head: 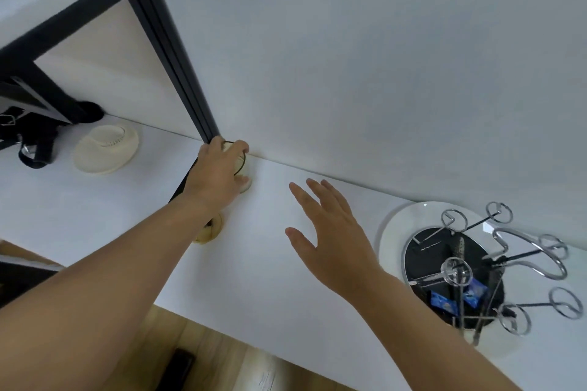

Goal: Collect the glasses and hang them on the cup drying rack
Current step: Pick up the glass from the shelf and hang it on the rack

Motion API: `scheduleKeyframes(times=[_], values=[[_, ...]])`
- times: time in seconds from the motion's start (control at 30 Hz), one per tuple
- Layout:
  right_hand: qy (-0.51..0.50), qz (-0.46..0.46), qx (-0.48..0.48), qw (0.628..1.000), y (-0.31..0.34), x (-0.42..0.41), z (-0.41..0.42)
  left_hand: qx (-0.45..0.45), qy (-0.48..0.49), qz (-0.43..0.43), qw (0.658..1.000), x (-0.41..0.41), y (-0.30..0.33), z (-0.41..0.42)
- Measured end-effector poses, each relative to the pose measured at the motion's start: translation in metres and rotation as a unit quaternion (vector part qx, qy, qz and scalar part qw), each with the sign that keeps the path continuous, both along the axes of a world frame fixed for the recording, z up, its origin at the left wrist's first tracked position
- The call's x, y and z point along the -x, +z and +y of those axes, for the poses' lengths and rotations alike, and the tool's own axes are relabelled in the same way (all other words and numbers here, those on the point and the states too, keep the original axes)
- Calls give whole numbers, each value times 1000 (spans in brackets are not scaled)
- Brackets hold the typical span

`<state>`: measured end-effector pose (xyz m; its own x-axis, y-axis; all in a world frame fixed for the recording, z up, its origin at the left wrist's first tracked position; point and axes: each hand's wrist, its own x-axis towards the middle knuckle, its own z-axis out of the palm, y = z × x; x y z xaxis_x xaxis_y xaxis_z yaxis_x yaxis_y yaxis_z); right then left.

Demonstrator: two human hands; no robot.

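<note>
A clear glass [243, 168] with a dark rim stands at the back of the white table [270, 263], against the wall and beside a black post. My left hand [219, 174] is wrapped around it from the left, fingers over the rim. My right hand [330, 238] hovers open over the table, fingers spread, holding nothing, between the glass and the rack. The chrome cup drying rack [470, 273] with looped wire arms stands on a round white tray [390, 232] at the right; no glass hangs on it.
A black post [178, 67] runs down to the table beside the glass. A cream round dish [106, 149] and black straps [35, 140] lie at the left. A small cream ring [212, 230] sits under my left forearm. The table's front edge drops to wooden floor [222, 359].
</note>
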<state>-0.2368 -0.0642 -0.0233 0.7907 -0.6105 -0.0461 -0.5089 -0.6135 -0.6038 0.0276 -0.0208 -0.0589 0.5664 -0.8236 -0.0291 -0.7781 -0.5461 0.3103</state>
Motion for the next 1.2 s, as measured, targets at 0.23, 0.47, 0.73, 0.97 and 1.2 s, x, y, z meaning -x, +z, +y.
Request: scheduleKeyframes(times=[0.23, 0.47, 0.73, 0.97, 1.2], values=[[-140, -110, -143, 974, 37, 28, 13, 86, -43, 30, 995, 53, 67, 11], [-293, -293, -376, 829, 92, 59, 36, 201, -103, 115, 967, 151, 166, 33], [-342, -410, -543, 648, 134, 143, 55, 271, -156, 206, 927, 283, 215, 68], [-266, -452, -589, 615, 141, 251, 64, 281, -170, 305, 894, 379, 213, 76], [-278, -457, -587, 608, 128, 333, 71, 240, -231, 373, 866, 437, 182, 82]])
